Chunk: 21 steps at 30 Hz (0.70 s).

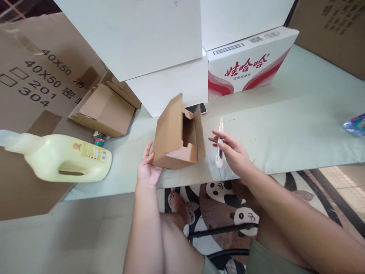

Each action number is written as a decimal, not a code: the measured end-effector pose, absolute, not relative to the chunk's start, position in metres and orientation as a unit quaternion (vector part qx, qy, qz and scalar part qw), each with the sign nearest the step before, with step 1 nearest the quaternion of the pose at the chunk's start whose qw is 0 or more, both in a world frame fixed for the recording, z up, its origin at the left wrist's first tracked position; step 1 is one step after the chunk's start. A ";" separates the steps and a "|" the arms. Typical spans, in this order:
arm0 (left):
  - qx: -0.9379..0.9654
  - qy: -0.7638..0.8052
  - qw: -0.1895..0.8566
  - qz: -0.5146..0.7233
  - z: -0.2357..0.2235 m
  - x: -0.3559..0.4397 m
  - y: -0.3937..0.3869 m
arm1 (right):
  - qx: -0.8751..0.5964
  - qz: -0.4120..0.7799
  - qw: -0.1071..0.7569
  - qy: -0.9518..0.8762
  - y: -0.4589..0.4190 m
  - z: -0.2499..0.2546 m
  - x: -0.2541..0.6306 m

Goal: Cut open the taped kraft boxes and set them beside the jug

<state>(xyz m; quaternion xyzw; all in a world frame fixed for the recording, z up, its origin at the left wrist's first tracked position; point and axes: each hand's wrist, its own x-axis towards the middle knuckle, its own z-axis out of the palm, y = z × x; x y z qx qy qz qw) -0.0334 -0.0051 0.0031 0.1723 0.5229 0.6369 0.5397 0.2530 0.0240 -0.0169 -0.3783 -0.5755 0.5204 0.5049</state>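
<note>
My left hand (148,167) grips the lower left side of a small brown cardboard box (168,131). The box is tilted above the table's front part, its flaps standing open and its dark inside facing right. To the right of it, my right hand (232,152) has thumb and fingers around a slim white utility knife (219,158), whose narrow end points away from me. A dark-screened phone (199,109) lies behind the box, partly hidden by it.
On the left are a yellow liquid jug (94,163), another open cardboard box (107,108) and a large printed carton (25,57). White boxes (168,89) and a red-and-white carton (245,72) stand behind. A shiny plastic packet (356,125) sits far right on the pale-covered table (288,125).
</note>
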 end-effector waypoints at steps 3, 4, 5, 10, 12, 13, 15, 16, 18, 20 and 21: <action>0.215 0.566 0.495 0.624 -0.008 -0.018 0.000 | -0.358 0.479 0.445 -0.667 0.016 -0.012 0.250; 0.240 0.573 0.475 0.623 -0.010 -0.012 0.002 | -0.352 0.457 0.423 -0.699 0.013 -0.010 0.248; 0.263 0.572 0.457 0.629 -0.012 -0.007 0.003 | -0.346 0.436 0.408 -0.724 0.010 -0.009 0.246; 0.321 0.477 0.317 0.754 -0.009 0.000 0.003 | -0.358 0.381 0.411 -0.747 0.003 -0.006 0.240; 0.389 0.445 0.229 0.774 -0.006 -0.002 0.000 | -0.360 0.366 0.435 -0.740 0.004 -0.006 0.239; 0.434 0.437 0.194 0.764 -0.005 -0.002 -0.002 | -0.358 0.358 0.446 -0.738 0.004 -0.006 0.239; 0.519 0.440 0.162 0.715 -0.004 0.001 -0.005 | -0.355 0.345 0.462 -0.736 0.007 -0.006 0.236; 0.554 0.451 0.160 0.681 -0.004 0.003 -0.006 | -0.357 0.341 0.468 -0.733 0.009 -0.005 0.234; 0.603 0.474 0.167 0.619 -0.003 0.009 -0.008 | -0.365 0.335 0.478 -0.725 0.013 -0.002 0.230; 0.632 0.490 0.161 0.579 -0.002 0.014 -0.008 | -0.374 0.331 0.486 -0.717 0.018 0.001 0.226; 0.642 0.494 0.150 0.568 -0.002 0.017 -0.008 | -0.376 0.326 0.490 -0.716 0.020 0.003 0.224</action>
